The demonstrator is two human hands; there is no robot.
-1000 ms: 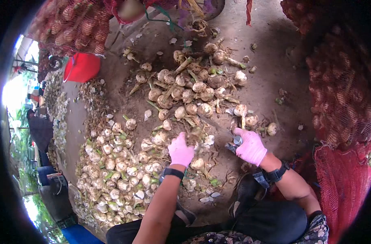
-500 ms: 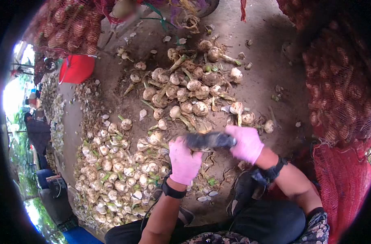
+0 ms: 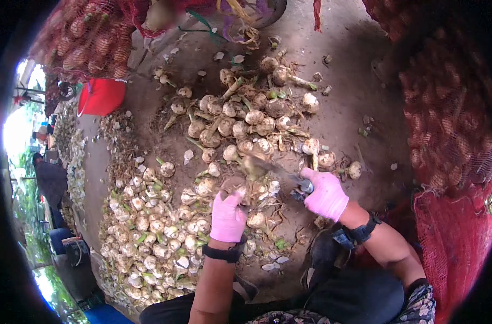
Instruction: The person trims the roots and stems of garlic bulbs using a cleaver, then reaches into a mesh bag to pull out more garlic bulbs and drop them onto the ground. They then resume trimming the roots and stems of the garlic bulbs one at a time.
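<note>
My left hand (image 3: 228, 217), in a pink glove, is closed around a garlic bulb (image 3: 234, 186) that is partly hidden by the fingers and blurred. My right hand (image 3: 327, 195), also pink-gloved, grips the dark handle of a knife (image 3: 278, 170); its blade points left and is smeared by motion. Just past the blade tip is a blurred brownish-yellow patch, perhaps a stem. Beyond both hands lies a heap of garlic bulbs with stems (image 3: 240, 116). Left of my left hand spreads a larger pile of trimmed garlic bulbs (image 3: 154, 232).
Red mesh sacks full of bulbs stand at the right (image 3: 445, 129) and upper left (image 3: 89, 40). An emptier-looking red mesh sack (image 3: 456, 232) lies at lower right. A red bucket (image 3: 103, 97) is at the left. Peels and dry scraps litter the ground.
My left hand has moved slightly left and down, away from the right. The dark blurred tool that spanned both hands now shows as a knife in my right hand, its blade angled up-left.
</note>
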